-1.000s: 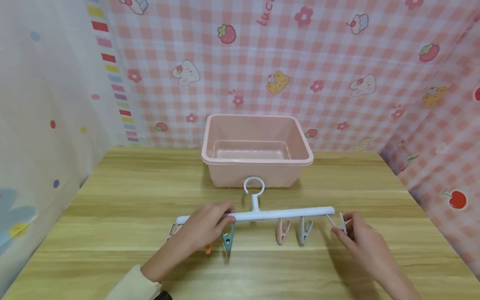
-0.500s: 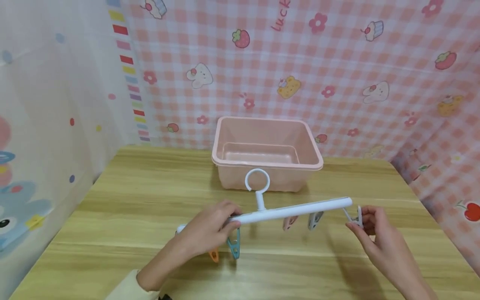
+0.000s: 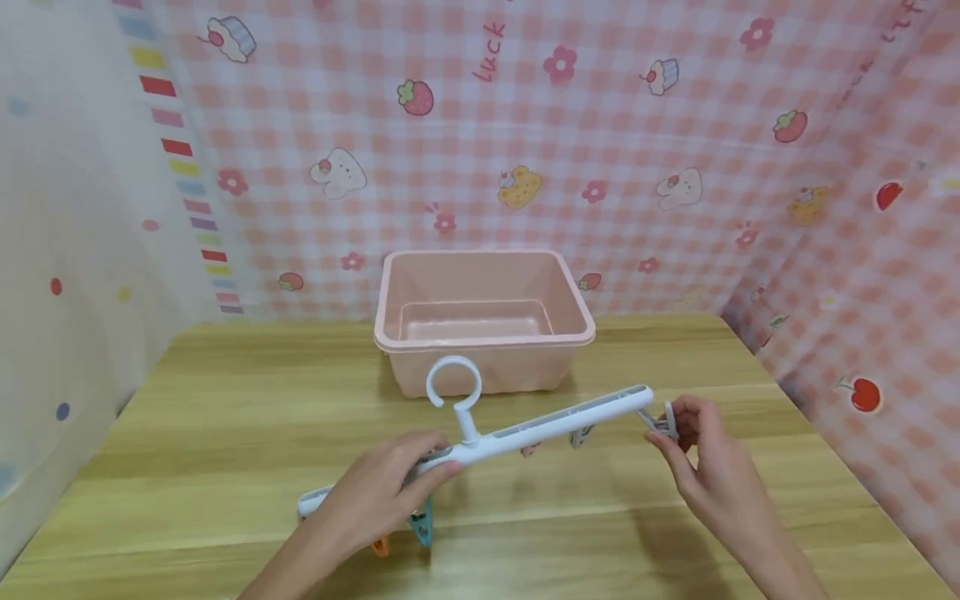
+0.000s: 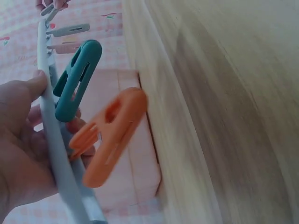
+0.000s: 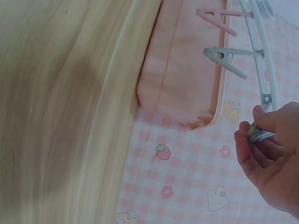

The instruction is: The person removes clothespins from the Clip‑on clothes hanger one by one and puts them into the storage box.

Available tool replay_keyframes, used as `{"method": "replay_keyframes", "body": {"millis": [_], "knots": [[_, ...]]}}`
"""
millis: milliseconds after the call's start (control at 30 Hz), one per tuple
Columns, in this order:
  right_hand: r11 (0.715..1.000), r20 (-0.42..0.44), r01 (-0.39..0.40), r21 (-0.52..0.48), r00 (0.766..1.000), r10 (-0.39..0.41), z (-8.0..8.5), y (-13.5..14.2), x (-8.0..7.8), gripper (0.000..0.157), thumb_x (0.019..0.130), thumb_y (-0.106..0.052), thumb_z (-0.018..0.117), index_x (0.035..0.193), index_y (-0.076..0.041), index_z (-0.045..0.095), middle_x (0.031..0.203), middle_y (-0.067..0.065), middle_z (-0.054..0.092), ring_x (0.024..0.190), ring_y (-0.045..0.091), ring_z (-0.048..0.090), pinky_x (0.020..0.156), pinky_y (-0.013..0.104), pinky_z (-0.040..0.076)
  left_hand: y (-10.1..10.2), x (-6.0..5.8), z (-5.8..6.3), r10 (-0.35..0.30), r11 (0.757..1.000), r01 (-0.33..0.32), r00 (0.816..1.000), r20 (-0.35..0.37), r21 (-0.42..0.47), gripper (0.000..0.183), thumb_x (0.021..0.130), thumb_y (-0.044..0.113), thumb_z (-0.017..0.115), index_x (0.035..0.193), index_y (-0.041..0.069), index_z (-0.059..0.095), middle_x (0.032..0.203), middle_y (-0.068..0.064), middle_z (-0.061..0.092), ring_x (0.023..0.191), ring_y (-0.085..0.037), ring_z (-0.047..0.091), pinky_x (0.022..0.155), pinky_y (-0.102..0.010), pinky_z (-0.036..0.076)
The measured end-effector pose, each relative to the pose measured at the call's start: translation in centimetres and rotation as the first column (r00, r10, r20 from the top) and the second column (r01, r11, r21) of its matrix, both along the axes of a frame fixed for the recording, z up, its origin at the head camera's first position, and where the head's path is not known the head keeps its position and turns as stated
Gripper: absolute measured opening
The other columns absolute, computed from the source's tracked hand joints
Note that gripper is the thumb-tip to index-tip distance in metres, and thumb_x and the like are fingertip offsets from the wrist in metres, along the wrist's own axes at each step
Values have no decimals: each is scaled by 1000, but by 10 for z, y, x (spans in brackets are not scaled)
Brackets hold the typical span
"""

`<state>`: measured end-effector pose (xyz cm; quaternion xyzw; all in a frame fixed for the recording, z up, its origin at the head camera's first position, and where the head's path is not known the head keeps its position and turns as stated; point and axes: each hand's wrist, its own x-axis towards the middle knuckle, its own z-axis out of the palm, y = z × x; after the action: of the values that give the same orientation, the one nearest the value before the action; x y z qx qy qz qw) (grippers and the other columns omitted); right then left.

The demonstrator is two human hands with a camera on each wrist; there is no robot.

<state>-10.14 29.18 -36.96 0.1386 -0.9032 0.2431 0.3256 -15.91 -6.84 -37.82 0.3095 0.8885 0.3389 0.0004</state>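
Observation:
My left hand (image 3: 382,483) grips the bar of a white clip hanger (image 3: 555,423) left of its hook, its right end tilted upward. At that right end my right hand (image 3: 705,458) pinches a light grey clothespin (image 3: 663,423) between thumb and fingers. In the left wrist view, a teal clothespin (image 4: 79,81) and an orange clothespin (image 4: 119,135) hang from the bar near the left hand. A pink clothespin (image 5: 217,19) and another grey clothespin (image 5: 226,58) hang along the right half, clearest in the right wrist view. The left hand covers part of the bar.
Behind the hanger, a pink plastic bin (image 3: 483,342) stands on the wooden table (image 3: 285,400), close to the back wall. Pink checked cloth (image 3: 465,158) covers the back and right walls; pale dotted cloth (image 3: 75,208) hangs on the left.
The hanger's right end has risen and the bar has tilted and turned, showing its slotted face. Both hands keep their holds. The head view has shifted.

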Motion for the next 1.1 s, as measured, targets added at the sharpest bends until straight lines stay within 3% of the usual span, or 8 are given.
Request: {"method": "replay_keyframes", "body": {"millis": [200, 333, 500, 600, 767, 867, 967, 1100], "knots": [[990, 87, -17, -143, 996, 30, 0, -6, 3, 42, 82, 10, 75, 114, 2, 49, 82, -4, 70, 73, -5, 56, 62, 10, 42, -2, 1, -5, 35, 999, -29, 988, -152, 39, 22, 102, 42, 57, 100, 22, 67, 77, 17, 50, 65, 4, 43, 58, -16, 41], [944, 204, -83, -320, 967, 155, 2, -8, 4, 34, 91, 7, 66, 119, 0, 50, 90, -12, 72, 77, -1, 63, 68, 15, 50, -3, 0, -4, 28, 996, -15, 988, -149, 85, 20, 101, 35, 60, 104, 18, 70, 82, 14, 56, 70, 2, 47, 62, -16, 43], [814, 247, -224, -536, 880, 405, 1, -5, 1, 26, 99, 8, 53, 124, 3, 51, 92, -10, 71, 77, 5, 63, 68, 21, 54, -7, -1, -2, 11, 993, 1, 995, -96, 122, 14, 99, 27, 64, 108, 17, 70, 92, 11, 65, 76, 1, 53, 68, -19, 48], [738, 273, -255, -625, 814, 513, 1, -2, -1, 23, 102, 6, 47, 124, 1, 53, 94, -7, 70, 79, 7, 61, 68, 24, 53, -9, -1, 0, 29, 992, -20, 997, -66, 121, 14, 98, 27, 65, 109, 19, 70, 96, 11, 67, 81, -1, 56, 73, -22, 50], [658, 345, -233, -716, 701, 624, 2, 3, -3, 22, 107, -2, 41, 126, -1, 52, 97, -6, 65, 79, 11, 55, 69, 31, 48, -10, 0, 1, 124, 989, -120, 991, -45, 90, 11, 95, 32, 69, 103, 25, 71, 94, 15, 67, 81, -1, 58, 73, -22, 50], [626, 359, -232, -744, 652, 668, 3, 2, -4, 22, 108, -2, 38, 126, 1, 49, 97, -6, 62, 80, 11, 53, 70, 33, 47, -10, 1, 1, 146, 986, -139, 987, -62, 93, 11, 94, 36, 70, 95, 25, 70, 85, 16, 64, 73, 1, 53, 66, -19, 46], [608, 330, -261, -749, 649, 685, 3, -1, -5, 23, 107, 1, 37, 127, 1, 49, 97, -6, 63, 81, 10, 54, 71, 32, 47, -10, 1, 1, 139, 986, -131, 987, -75, 107, 17, 94, 41, 70, 89, 25, 68, 79, 16, 59, 68, 1, 48, 61, -17, 43], [621, 248, -326, -713, 711, 658, -2, -4, -8, 28, 104, 8, 40, 129, 3, 52, 98, -5, 68, 81, 11, 58, 70, 28, 49, -13, 0, -2, 134, 984, -125, 989, -70, 124, 19, 94, 42, 69, 91, 24, 72, 79, 16, 59, 69, 1, 48, 62, -17, 42]]}}
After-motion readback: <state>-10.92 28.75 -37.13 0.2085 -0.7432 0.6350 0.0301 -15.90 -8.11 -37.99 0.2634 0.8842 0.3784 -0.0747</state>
